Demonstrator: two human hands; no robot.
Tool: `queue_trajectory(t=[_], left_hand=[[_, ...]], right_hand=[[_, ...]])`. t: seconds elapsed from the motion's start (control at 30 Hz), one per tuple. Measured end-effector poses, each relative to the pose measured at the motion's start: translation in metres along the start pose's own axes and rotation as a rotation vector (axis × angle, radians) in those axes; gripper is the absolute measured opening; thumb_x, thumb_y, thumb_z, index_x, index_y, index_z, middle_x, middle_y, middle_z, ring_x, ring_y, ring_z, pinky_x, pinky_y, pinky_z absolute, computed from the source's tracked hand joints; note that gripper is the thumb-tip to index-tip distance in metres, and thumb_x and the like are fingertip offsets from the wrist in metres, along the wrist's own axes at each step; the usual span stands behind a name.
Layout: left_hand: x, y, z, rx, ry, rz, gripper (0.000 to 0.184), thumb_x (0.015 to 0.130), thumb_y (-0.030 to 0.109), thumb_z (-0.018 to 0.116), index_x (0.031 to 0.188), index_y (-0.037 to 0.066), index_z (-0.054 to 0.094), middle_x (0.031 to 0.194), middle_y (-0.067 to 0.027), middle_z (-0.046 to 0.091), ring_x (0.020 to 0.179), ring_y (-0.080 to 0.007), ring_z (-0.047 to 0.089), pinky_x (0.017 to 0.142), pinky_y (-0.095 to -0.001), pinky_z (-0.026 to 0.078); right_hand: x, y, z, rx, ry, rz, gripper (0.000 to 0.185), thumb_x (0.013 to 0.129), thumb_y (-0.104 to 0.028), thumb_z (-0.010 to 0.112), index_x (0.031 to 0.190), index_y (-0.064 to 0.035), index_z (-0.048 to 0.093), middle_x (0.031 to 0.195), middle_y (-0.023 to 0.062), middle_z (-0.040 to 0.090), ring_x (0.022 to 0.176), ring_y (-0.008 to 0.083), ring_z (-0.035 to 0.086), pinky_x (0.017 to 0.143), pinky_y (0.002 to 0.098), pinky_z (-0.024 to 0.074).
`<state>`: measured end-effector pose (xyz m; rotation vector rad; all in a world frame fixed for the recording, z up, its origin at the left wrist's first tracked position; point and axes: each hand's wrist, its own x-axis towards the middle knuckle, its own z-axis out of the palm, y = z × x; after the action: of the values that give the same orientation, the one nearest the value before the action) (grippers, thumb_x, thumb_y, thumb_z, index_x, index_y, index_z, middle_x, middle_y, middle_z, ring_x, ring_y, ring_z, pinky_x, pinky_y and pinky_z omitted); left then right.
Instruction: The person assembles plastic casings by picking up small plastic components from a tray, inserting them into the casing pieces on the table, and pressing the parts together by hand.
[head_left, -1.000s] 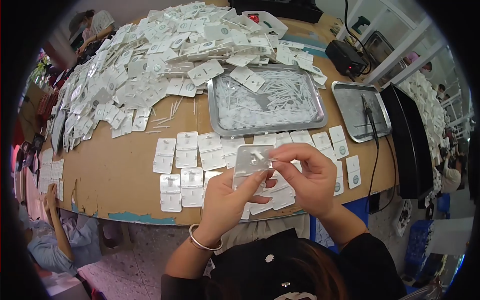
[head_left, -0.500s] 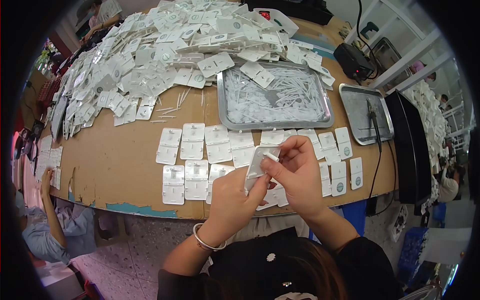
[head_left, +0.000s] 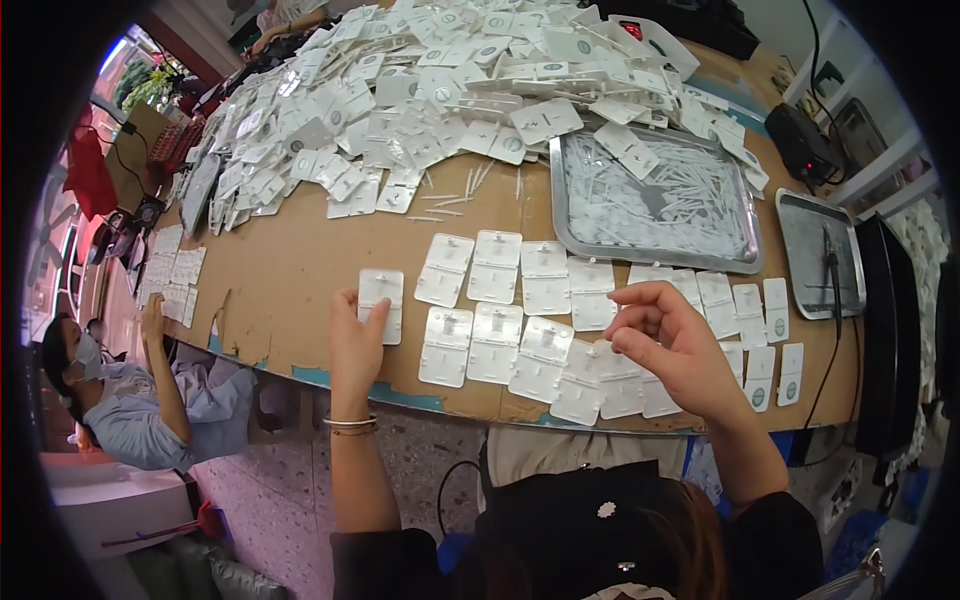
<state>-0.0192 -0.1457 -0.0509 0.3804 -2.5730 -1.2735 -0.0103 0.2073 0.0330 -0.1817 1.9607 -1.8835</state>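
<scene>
My left hand [head_left: 358,345] grips a white plastic panel [head_left: 381,290] by its edge, thumb on top, at the left end of the laid-out rows. I cannot tell whether the panel touches the table. My right hand [head_left: 672,350] is held over the right part of the rows, fingers loosely bent and apart, nothing seen in it. Beneath and around it lie similar two-part white panels [head_left: 544,278] in two rows, some showing small pegs and ridges. A few at the right end bear a round greenish mark [head_left: 791,390].
A large heap of white panels [head_left: 400,90] covers the back of the table [head_left: 290,290]. A metal tray [head_left: 660,258] holds thin white sticks. To the right, a smaller tray [head_left: 812,215] holds a soldering iron [head_left: 831,265] with its cable. A co-worker [head_left: 150,410] sits at left.
My hands have separated. The left has carried the panel leftward and down towards the table, while the right has opened away from it. The whole view has shifted, bringing the co-worker further in.
</scene>
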Motion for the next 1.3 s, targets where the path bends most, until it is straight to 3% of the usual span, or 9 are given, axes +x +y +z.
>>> queue_trajectory(t=[0.23,0.33,0.5,0.6,0.7,0.8,1.0,1.1,1.3], left_hand=[[0.008,0.051,0.003,0.938,-0.160,0.108,0.040,0.086,0.037,0.057,0.096,-0.001,0.065,0.105,-0.0249,0.059,0.089,-0.0390,0.060,0.074,-0.0414,0.049],[0.048,0.090,-0.009,1.004,-0.457,-0.066,0.042,0.085,0.039,0.059,0.099,0.000,0.066,0.102,-0.0215,0.062,0.088,-0.0360,0.061,0.073,-0.0406,0.049],[0.134,0.054,0.040,0.869,0.094,0.550,0.037,0.084,0.034,0.059,0.102,0.003,0.066,0.088,-0.0170,0.065,0.084,-0.0326,0.063,0.072,-0.0409,0.051],[0.167,0.031,0.061,0.890,-0.003,0.489,0.032,0.086,0.032,0.055,0.093,0.002,0.065,0.082,-0.0161,0.064,0.078,-0.0329,0.064,0.066,-0.0424,0.051],[0.153,0.063,0.054,0.900,0.079,0.338,0.038,0.084,0.024,0.055,0.111,-0.001,0.057,0.080,-0.0173,0.065,0.080,-0.0333,0.064,0.067,-0.0424,0.051],[0.149,0.074,0.040,0.770,0.230,0.316,0.042,0.084,0.021,0.058,0.118,-0.003,0.053,0.081,-0.0129,0.065,0.074,-0.0270,0.064,0.065,-0.0392,0.050],[0.108,0.102,0.035,-0.632,-0.157,-0.005,0.044,0.084,0.015,0.066,0.120,-0.001,0.046,0.093,-0.0015,0.059,0.082,-0.0100,0.058,0.066,-0.0270,0.048],[0.068,0.110,0.047,-0.701,-0.227,0.011,0.035,0.085,0.010,0.063,0.115,0.001,0.048,0.095,-0.0040,0.059,0.084,-0.0107,0.059,0.066,-0.0219,0.048],[-0.004,0.151,0.063,-0.913,-0.473,-0.158,0.040,0.083,0.004,0.063,0.119,0.001,0.046,0.105,-0.0081,0.057,0.089,-0.0131,0.059,0.074,-0.0272,0.052]], right_hand=[[0.006,0.000,-0.006,-0.117,0.014,-0.043,0.034,0.086,-0.012,0.063,0.116,-0.0023,0.050,0.089,0.0037,0.059,0.084,0.0105,0.055,0.077,0.0249,0.0442],[0.012,-0.002,-0.015,-0.181,0.029,-0.074,0.033,0.085,-0.014,0.064,0.114,-0.0022,0.053,0.089,0.0041,0.060,0.083,0.0109,0.055,0.075,0.0260,0.0455],[0.040,-0.014,-0.033,-0.409,0.158,-0.157,0.030,0.084,-0.017,0.065,0.108,-0.0014,0.057,0.088,0.0060,0.062,0.078,0.0124,0.057,0.072,0.0273,0.0473],[0.051,-0.009,-0.058,-0.535,0.278,-0.172,0.028,0.083,-0.017,0.065,0.105,-0.0008,0.059,0.088,0.0082,0.063,0.077,0.0156,0.058,0.071,0.0279,0.0474],[0.073,0.006,-0.089,-0.747,0.393,-0.152,0.024,0.082,-0.017,0.064,0.100,-0.0008,0.061,0.089,0.0101,0.063,0.078,0.0215,0.060,0.071,0.0317,0.0479],[0.106,0.025,-0.113,-0.925,0.436,-0.196,0.022,0.081,-0.017,0.062,0.096,-0.0017,0.063,0.091,0.0112,0.063,0.082,0.0275,0.061,0.073,0.0363,0.0479],[0.152,0.021,-0.100,-1.094,0.450,-0.072,0.017,0.080,-0.019,0.064,0.092,-0.0059,0.065,0.092,0.0117,0.062,0.087,0.0298,0.059,0.076,0.0390,0.0468],[0.163,0.034,-0.100,-1.065,0.521,-0.130,0.016,0.080,-0.019,0.065,0.088,-0.0050,0.064,0.091,0.0127,0.061,0.086,0.0304,0.059,0.076,0.0396,0.0465],[0.154,0.028,-0.103,-0.964,0.469,-0.158,0.014,0.083,-0.015,0.061,0.089,-0.0024,0.060,0.091,0.0124,0.062,0.086,0.0295,0.059,0.074,0.0388,0.0466]])
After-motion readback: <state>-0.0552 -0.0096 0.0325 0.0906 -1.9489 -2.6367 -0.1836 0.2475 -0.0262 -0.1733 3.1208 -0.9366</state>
